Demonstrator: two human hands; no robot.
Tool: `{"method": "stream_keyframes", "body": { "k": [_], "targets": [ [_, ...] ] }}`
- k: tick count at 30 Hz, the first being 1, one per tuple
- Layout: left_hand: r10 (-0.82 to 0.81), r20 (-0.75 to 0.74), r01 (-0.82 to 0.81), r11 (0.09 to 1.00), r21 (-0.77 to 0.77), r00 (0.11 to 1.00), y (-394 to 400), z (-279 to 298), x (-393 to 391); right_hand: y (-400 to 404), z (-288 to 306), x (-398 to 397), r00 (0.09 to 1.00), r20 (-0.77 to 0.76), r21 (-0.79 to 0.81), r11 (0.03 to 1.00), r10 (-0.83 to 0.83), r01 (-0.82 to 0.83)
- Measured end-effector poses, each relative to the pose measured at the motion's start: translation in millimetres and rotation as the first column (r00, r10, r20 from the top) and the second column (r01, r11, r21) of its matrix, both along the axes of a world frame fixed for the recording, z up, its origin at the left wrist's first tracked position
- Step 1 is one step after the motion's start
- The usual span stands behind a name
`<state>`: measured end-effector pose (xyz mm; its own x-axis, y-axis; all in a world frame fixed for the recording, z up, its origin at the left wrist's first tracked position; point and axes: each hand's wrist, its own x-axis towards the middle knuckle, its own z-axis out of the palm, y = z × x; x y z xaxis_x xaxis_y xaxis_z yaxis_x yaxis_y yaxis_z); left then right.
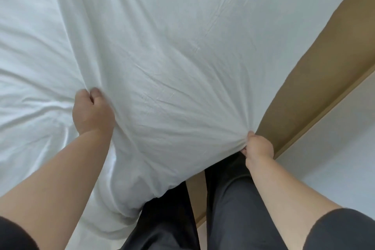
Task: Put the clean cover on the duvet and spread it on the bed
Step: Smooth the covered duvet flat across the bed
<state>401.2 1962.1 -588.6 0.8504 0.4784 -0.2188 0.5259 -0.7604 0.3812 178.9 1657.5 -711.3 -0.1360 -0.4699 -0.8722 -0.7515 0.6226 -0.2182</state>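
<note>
The white duvet (172, 50) lies across the bed, its near edge bunched toward the person. At near left, the left hand (92, 110) has its fingers curled tight round a gathered fold. Further right, the right hand (258, 145) pinches the bunched corner, just beside the tan bed frame (316, 79). The duvet looks soft, bulky and light, likely to slide and crease, so corners and edge seams seem the best holds.
</note>
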Motion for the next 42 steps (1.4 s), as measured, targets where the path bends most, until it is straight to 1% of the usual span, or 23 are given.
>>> {"method": "stream_keyframes", "body": {
  "k": [2, 4, 5, 7, 8, 9, 11, 13, 14, 16, 18, 21, 24, 28, 30, 31, 33, 35, 37, 38, 40, 41, 42],
  "targets": [
    [0.013, 0.013, -0.013, 1.000, -0.011, 1.000, 4, 9, -3, -5, 2, -6, 0.999, 0.033, -0.004, 1.000, -0.014, 0.014],
    [-0.042, 0.033, 0.043, 0.999, -0.004, 0.999, 7, 17, -6, -8, 12, -16, 0.998, 0.054, -0.021, 0.999, -0.027, 0.028],
    [-0.110, 0.080, 0.110, 0.994, 0.009, 0.991, 7, 23, -6, -9, 19, -20, 0.997, 0.068, -0.031, 0.999, -0.035, 0.037],
    [-0.335, 0.178, 0.328, 0.942, 0.065, 0.925, -1, 33, -4, -10, 33, -23, 0.996, 0.081, -0.044, 0.998, -0.031, 0.035],
    [-0.452, 0.162, 0.443, 0.892, 0.091, 0.877, -8, 35, -3, -10, 39, -24, 0.997, 0.079, -0.051, 0.998, -0.022, 0.026],
    [-0.551, 0.102, 0.545, 0.834, 0.088, 0.828, -17, 32, -1, -11, 44, -26, 0.997, 0.081, -0.058, 0.998, -0.010, 0.014],
    [-0.652, -0.107, 0.656, 0.755, 0.010, 0.751, -36, 20, -2, -14, 54, -34, 0.995, 0.098, -0.073, 0.997, 0.005, 0.002],
    [-0.633, -0.280, 0.655, 0.756, -0.022, 0.722, -42, 3, 1, -14, 60, -39, 0.994, 0.107, -0.073, 0.997, 0.021, -0.013],
    [-0.619, -0.313, 0.648, 0.761, -0.015, 0.720, -44, -4, -1, -17, 63, -40, 0.993, 0.107, -0.084, 0.996, 0.038, -0.029],
    [-0.607, -0.315, 0.653, 0.755, 0.057, 0.730, -44, -18, -4, -19, 64, -39, 0.994, 0.084, -0.109, 0.992, 0.073, -0.063],
    [-0.604, -0.237, 0.639, 0.762, 0.107, 0.761, -47, -29, -5, -19, 60, -38, 0.990, 0.069, -0.108, 0.988, 0.119, -0.111],
    [-0.560, -0.106, 0.569, 0.814, 0.116, 0.822, -48, -37, 1, -18, 51, -34, 0.982, 0.069, -0.059, 0.983, 0.176, -0.172],
    [-0.550, -0.070, 0.553, 0.832, 0.051, 0.833, -44, -33, 8, -23, 44, -31, 0.976, 0.080, -0.024, 0.979, 0.203, -0.202],
    [-0.474, 0.068, 0.478, 0.876, -0.063, 0.878, -39, -10, 3, -28, 41, -31, 0.962, 0.081, -0.002, 0.965, 0.260, -0.261],
    [-0.471, 0.118, 0.480, 0.874, -0.073, 0.874, -41, -1, 1, -28, 42, -33, 0.966, 0.095, -0.006, 0.970, 0.241, -0.242],
    [-0.495, 0.100, 0.502, 0.862, -0.067, 0.863, -45, 2, 1, -28, 43, -35, 0.966, 0.107, -0.011, 0.972, 0.235, -0.235],
    [-0.584, -0.005, 0.584, 0.811, -0.032, 0.811, -57, 7, -1, -28, 47, -41, 0.967, 0.158, 0.001, 0.980, 0.199, -0.201],
    [-0.702, -0.033, 0.703, 0.711, 0.001, 0.711, -69, 11, -8, -27, 50, -50, 0.964, 0.262, 0.080, 0.995, 0.044, -0.067],
    [-0.831, -0.019, 0.831, 0.556, 0.029, 0.556, -89, 15, -22, -24, 55, -55, 0.911, 0.357, 0.199, 0.970, -0.205, 0.141],
    [-0.890, -0.011, 0.890, 0.455, 0.029, 0.455, -100, 14, -30, -22, 58, -56, 0.883, 0.373, 0.233, 0.950, -0.283, 0.206],
    [-0.964, 0.002, 0.963, 0.266, 0.035, 0.266, -126, 6, -41, -20, 63, -51, 0.877, 0.373, 0.238, 0.945, -0.303, 0.226],
    [-0.979, -0.012, 0.979, 0.201, 0.035, 0.201, -141, 2, -42, -18, 64, -46, 0.888, 0.365, 0.226, 0.952, -0.280, 0.207],
    [-0.986, -0.038, 0.987, 0.160, 0.034, 0.161, -154, -3, -39, -16, 66, -42, 0.903, 0.349, 0.208, 0.960, -0.249, 0.185]
  ]
}}
